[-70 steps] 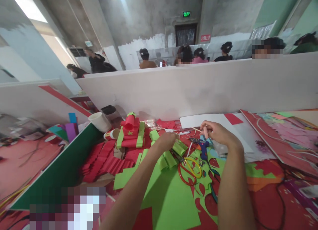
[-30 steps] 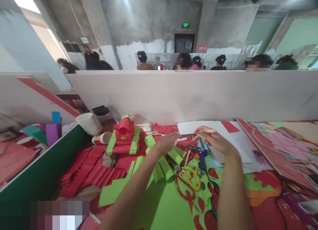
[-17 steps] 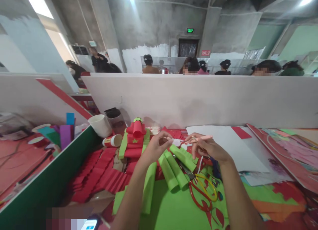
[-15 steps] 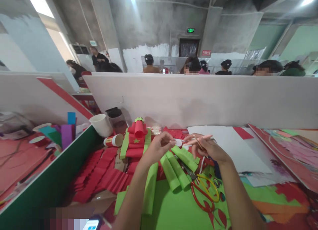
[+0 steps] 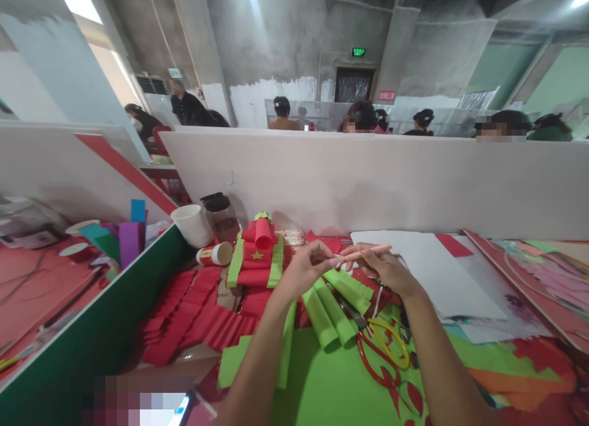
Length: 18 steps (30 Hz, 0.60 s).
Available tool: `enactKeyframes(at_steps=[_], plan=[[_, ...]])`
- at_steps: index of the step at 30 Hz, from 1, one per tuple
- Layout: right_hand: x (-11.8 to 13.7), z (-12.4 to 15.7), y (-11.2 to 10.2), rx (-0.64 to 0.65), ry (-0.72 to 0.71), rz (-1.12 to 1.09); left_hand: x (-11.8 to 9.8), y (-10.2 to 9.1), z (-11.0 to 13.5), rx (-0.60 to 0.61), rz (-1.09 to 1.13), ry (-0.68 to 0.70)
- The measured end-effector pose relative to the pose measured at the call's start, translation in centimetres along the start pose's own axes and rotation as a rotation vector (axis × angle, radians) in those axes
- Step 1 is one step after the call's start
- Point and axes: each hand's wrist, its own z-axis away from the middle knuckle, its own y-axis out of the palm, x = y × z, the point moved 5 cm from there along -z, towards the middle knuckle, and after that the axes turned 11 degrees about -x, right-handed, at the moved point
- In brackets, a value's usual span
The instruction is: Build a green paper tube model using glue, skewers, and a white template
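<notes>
My left hand pinches a small white piece, seen almost edge-on between thumb and fingertips. Closed around a slim pink pen, my right hand holds it nearly level, its left end at the white piece. Whether the pen touches the piece I cannot tell. Below the hands lie rolled green paper tubes. Scissors with red handles and another pair with yellow handles rest beside them. Behind my left hand stands a red and green paper model with a gold star.
Pleated red paper strips lie on the left by a green divider. A white cup, a dark-lidded jar and a glue bottle stand behind. White sheets lie right; a pale partition closes the back.
The pen has come down against the white piece, which has turned from face-on to nearly edge-on. My right hand's fingers have closed in toward my left; the view has shifted slightly.
</notes>
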Motion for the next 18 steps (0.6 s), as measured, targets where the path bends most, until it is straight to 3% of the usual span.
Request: enactKeyframes(at_steps=[12, 15, 18], plan=[[-3.2, -1.6, 1.4, -0.047, 0.088, -0.228, 2.1, 1.0, -0.6, -0.192, 0.047, 0.052], [-3.2, -1.6, 1.2, -0.065, 0.104, -0.167, 1.9, 1.3, -0.8, -0.166, 0.024, 0.060], [-3.2, -1.0, 0.3, 0.043, 0.139, 0.030, 1.1, 0.8, -1.9, -0.208, -0.202, 0.094]])
